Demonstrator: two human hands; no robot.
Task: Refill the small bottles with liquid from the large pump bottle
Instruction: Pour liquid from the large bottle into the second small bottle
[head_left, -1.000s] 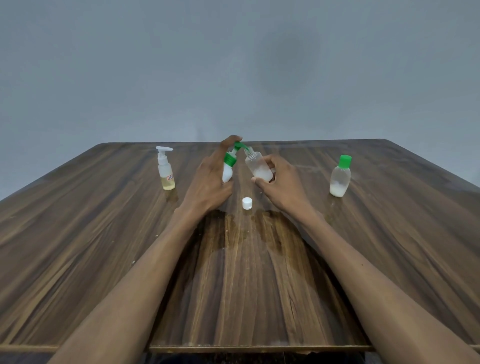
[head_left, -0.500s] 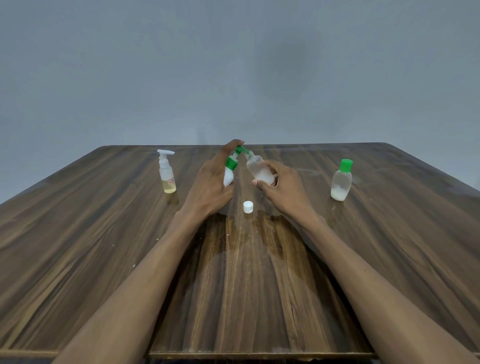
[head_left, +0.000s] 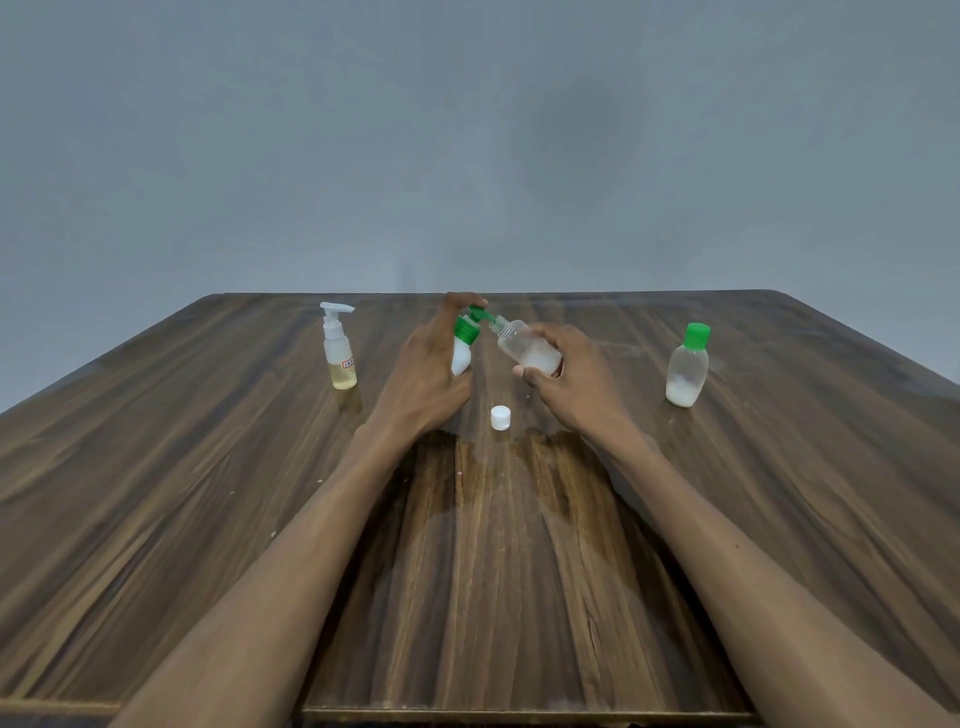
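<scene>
Pump bottle (head_left: 462, 347), white with green pump, standing mid-table (head_left: 156, 493); left hand (head_left: 423, 376) curling round it, finger pressing on pump head. Right hand (head_left: 574, 382) gripping open clear bottle (head_left: 524, 351), tilting its neck against spout. White cap (head_left: 501, 418) lying just nearer than pump bottle. Spray bottle (head_left: 338, 347) standing left of it; green-capped bottle (head_left: 688, 365) standing far right.

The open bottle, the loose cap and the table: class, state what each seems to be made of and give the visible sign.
Open bottle: probably clear plastic, slightly frosted; white liquid shows through its wall.
Cap: likely white plastic, matte, with a ribbed side.
Table: wood or wood-look laminate, cannot tell which; streaky brown grain with a glossy sheen and reflections.
</scene>
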